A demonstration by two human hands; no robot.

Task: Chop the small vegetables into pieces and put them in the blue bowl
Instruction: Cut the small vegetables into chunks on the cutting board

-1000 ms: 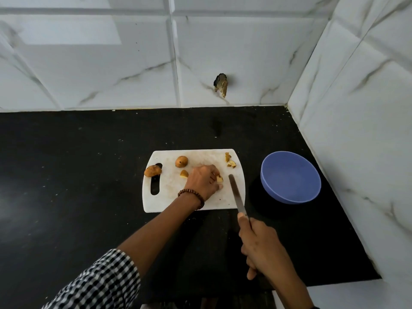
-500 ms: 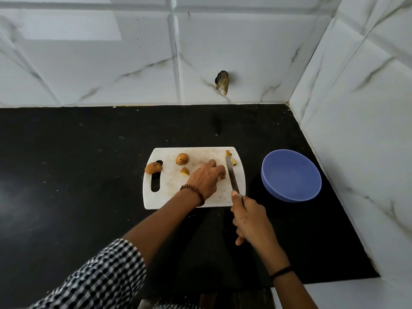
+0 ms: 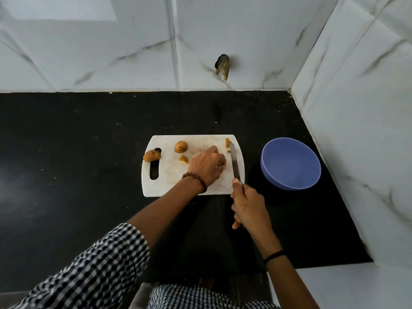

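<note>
A white cutting board lies on the black counter. On it are a whole small brown vegetable, another at the handle slot, a cut piece and cut bits at the far right corner. My left hand pinches a small piece against the board. My right hand grips the knife, whose blade lies on the board just right of my left fingers. The blue bowl sits empty to the right of the board.
White marble-look tiled walls close the counter at the back and the right. A dark hole breaks the back wall. The black counter stretches wide to the left of the board.
My right hand has moved forward with the knife, bringing the blade from the board's near edge up beside my left fingers. My left hand has stayed on the piece.
</note>
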